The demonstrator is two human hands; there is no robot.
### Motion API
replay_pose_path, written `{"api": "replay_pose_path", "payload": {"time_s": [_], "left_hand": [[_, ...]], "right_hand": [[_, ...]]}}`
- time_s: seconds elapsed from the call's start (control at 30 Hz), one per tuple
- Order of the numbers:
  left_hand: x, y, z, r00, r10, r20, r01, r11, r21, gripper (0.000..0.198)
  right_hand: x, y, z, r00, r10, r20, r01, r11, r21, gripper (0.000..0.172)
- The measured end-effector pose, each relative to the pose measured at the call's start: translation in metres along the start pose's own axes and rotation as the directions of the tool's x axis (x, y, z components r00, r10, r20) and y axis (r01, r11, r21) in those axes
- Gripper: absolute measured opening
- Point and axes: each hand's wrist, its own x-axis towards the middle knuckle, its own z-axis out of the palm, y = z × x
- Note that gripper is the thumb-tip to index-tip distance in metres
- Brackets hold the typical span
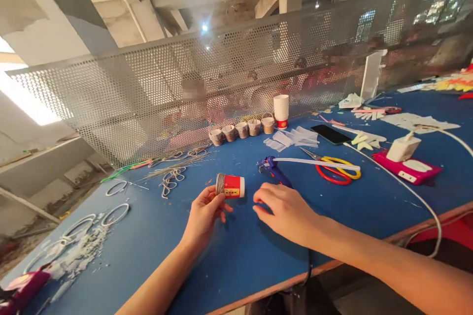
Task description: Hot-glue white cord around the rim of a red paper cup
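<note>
A red and white paper cup (233, 186) lies sideways in my left hand (206, 212), its one end wrapped in greyish cord. Thumb and fingers of that hand grip the wrapped end. To the right, my right hand (280, 209) hovers over the table with bent fingers, apart from the cup; a gap shows between thumb and fingertips, and nothing is visible in it. Just beyond this hand lies a blue hot glue gun (275, 171) with a long white glue stick (314, 161) in it. Scissors (334, 170) with red and yellow handles lie to its right.
Several cord-wrapped cups (242, 130) line the perforated metal screen (155, 93), beside a stack of paper cups (281, 108). White strips (291, 138), a phone (330, 134) and a pink power strip (410, 167) with a cable sit rightward. Cords (172, 179) and wire rings (116, 214) lie left.
</note>
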Motion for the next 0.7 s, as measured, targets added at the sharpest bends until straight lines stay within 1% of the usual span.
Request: {"api": "replay_pose_path", "payload": {"time_s": [0.07, 0.13, 0.23, 0.4, 0.53, 0.7], "left_hand": [[-0.003, 0.001, 0.002, 1.0, 0.025, 0.006, -0.025, 0.998, 0.049, 0.029], [-0.006, 0.002, 0.002, 0.999, 0.047, 0.009, -0.048, 0.994, 0.102, 0.028], [-0.008, 0.002, 0.001, 0.998, 0.069, 0.006, -0.069, 0.982, 0.174, 0.026], [-0.009, -0.001, 0.002, 0.998, 0.05, 0.031, -0.057, 0.955, 0.292, 0.027], [-0.011, 0.0, 0.005, 0.998, 0.05, 0.03, -0.058, 0.937, 0.345, 0.024], [-0.014, 0.004, 0.007, 0.996, 0.082, 0.021, -0.084, 0.914, 0.398, 0.021]], "right_hand": [[0.017, -0.008, 0.01, 0.999, -0.043, -0.011, 0.043, 0.999, -0.013, 0.003], [0.032, -0.01, 0.019, 0.998, -0.056, -0.007, 0.055, 0.998, -0.037, 0.01], [0.043, -0.008, 0.03, 0.998, -0.058, 0.009, 0.059, 0.996, -0.068, 0.013], [0.042, -0.004, 0.04, 1.0, -0.03, 0.003, 0.031, 0.999, -0.038, 0.008], [0.037, -0.005, 0.038, 0.999, -0.028, -0.042, 0.028, 1.0, 0.007, 0.01], [0.035, -0.005, 0.034, 0.994, -0.008, -0.11, 0.016, 0.998, 0.068, 0.011]]}}
